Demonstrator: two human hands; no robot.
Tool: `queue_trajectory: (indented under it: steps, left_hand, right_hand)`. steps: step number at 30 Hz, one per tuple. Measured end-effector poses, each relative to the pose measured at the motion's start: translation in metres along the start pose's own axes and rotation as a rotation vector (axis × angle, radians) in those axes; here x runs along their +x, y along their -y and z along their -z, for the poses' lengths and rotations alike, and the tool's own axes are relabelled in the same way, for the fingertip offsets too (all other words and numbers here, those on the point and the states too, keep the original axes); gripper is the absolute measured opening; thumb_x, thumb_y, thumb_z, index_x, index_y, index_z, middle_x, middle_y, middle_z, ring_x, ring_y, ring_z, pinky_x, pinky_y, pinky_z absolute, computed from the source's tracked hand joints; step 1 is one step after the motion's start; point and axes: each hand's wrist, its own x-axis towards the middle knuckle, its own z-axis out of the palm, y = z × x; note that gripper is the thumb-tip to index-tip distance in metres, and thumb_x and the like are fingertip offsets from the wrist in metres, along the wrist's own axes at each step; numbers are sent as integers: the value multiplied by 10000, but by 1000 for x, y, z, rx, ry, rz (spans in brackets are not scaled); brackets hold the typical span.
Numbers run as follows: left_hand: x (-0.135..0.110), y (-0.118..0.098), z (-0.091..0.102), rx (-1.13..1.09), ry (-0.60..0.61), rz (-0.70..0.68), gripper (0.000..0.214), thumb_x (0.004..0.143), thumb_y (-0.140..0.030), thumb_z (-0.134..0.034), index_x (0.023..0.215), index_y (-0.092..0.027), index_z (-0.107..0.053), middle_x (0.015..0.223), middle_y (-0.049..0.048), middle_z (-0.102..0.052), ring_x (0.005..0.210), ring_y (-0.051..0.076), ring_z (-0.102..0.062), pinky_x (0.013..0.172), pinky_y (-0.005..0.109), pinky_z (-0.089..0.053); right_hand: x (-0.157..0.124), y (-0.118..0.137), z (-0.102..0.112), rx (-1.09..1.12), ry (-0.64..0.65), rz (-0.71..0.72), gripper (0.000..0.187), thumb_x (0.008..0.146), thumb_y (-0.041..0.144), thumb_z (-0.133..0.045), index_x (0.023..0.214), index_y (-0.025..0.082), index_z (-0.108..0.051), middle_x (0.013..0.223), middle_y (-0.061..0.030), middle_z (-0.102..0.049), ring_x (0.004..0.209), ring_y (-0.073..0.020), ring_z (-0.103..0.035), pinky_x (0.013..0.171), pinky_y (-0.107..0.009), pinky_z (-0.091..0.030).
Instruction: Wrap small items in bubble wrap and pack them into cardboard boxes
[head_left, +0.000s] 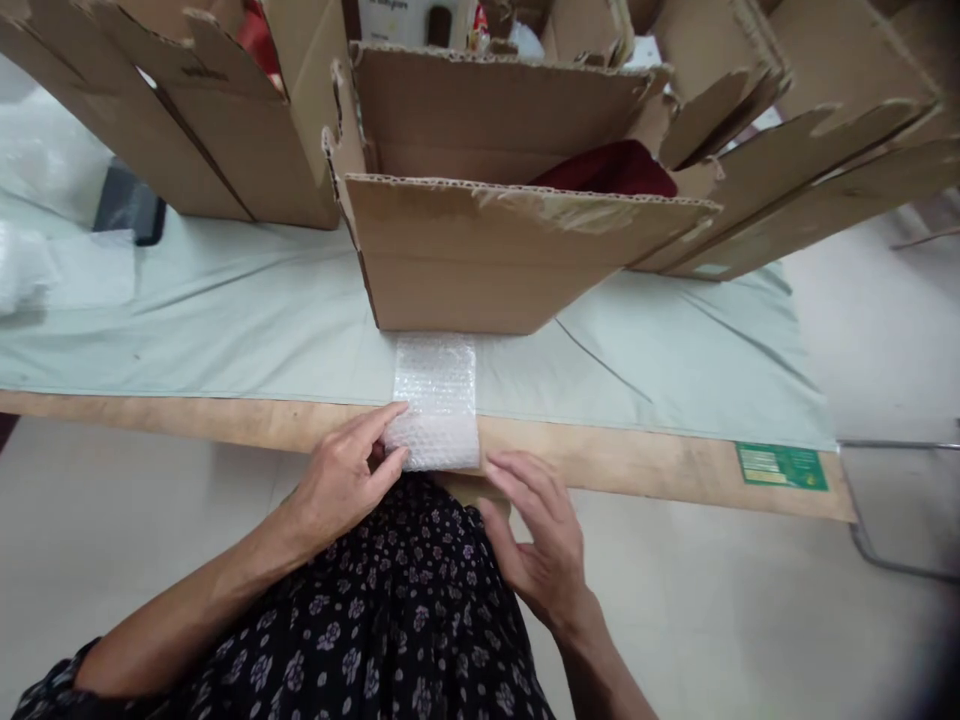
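Note:
A folded strip of bubble wrap lies at the table's front edge, its far end close to the cardboard box. My left hand grips its left edge near the front corner, with index finger and thumb on the wrap and the other fingertips hidden. Just off the right edge, my right hand is open, its thumb apart from the fingers and nothing in it. Whether anything lies inside the wrap cannot be made out.
A cardboard box with dark red cloth inside stands straight ahead. More boxes flank it. A dark flat object and loose bubble wrap lie at left. A green label marks the table's right front edge.

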Motion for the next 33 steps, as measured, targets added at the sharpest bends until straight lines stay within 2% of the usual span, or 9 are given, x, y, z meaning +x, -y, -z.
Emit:
queue_trajectory:
  steps: [4,7,10,14,18,20,24,30,33]
  left_hand:
    - [1,0,-1,99,-46,-94,415,962,-180,-641,1374,-137,-616,793,0,-696,676,157,-648,690,291,-577]
    - [-5,0,3,174,-130,-209,447,964,-241,-684,1388,-138,-587,1069,115,-730,977,241,-706,893,391,-598]
    - [-13,0,8,199,-82,-346,431,943,-248,-726,1350,-176,-603,1274,155,-698,1210,301,-647,1045,476,-541]
    - [-9,1,4,123,-45,-334,292,975,-106,-630,1253,-193,-646,1024,69,-765,957,219,-696,881,404,-570]
    - [10,3,-4,75,-68,-257,230,997,-140,-588,1199,-190,-685,959,59,-783,845,202,-719,802,388,-593]
    - [20,5,-6,103,-82,-228,217,1001,-170,-587,1189,-183,-695,980,68,-795,836,203,-736,799,385,-607]
    - [30,7,-6,191,-116,-218,213,1013,-214,-600,1195,-151,-691,971,88,-780,800,205,-724,776,371,-611]
    - [16,1,4,170,-142,-321,311,967,-230,-689,1269,-169,-652,1178,135,-717,1128,285,-664,977,455,-555]
    - [16,1,3,133,-104,-344,273,982,-119,-623,1249,-171,-651,1056,86,-742,1027,238,-669,919,409,-542]
  right_hand:
    - [24,-9,-12,-267,161,212,294,958,121,-647,1238,196,-693,1376,-125,-718,1362,-318,-600,1019,-491,-511]
    - [34,-15,-17,-264,202,234,254,992,89,-587,1175,210,-715,1282,-75,-773,1282,-277,-656,997,-460,-491]
    - [41,-16,-17,-175,219,211,278,1003,71,-548,1168,212,-721,1168,-60,-806,1114,-232,-712,936,-419,-510]
    - [52,-14,-13,-79,228,137,243,1023,109,-549,1148,212,-730,1004,-37,-812,917,-201,-714,843,-381,-531]
    - [55,-16,-8,-130,100,71,268,1023,219,-595,1274,225,-689,1129,-79,-785,1048,-243,-703,904,-424,-533]
    - [53,-17,-5,-212,41,119,262,1001,235,-636,1258,233,-687,1197,-95,-767,1130,-271,-684,944,-451,-518]
    - [52,-21,-9,-321,163,236,206,989,199,-648,1182,233,-713,1223,-72,-778,1209,-287,-667,982,-453,-485]
    - [63,-24,-15,-173,187,161,214,1023,148,-580,1166,231,-717,1064,-31,-812,1103,-242,-695,949,-423,-482]
    - [65,-23,-13,-105,200,119,216,1032,169,-566,1188,217,-708,1038,-36,-805,1034,-224,-694,924,-407,-498]
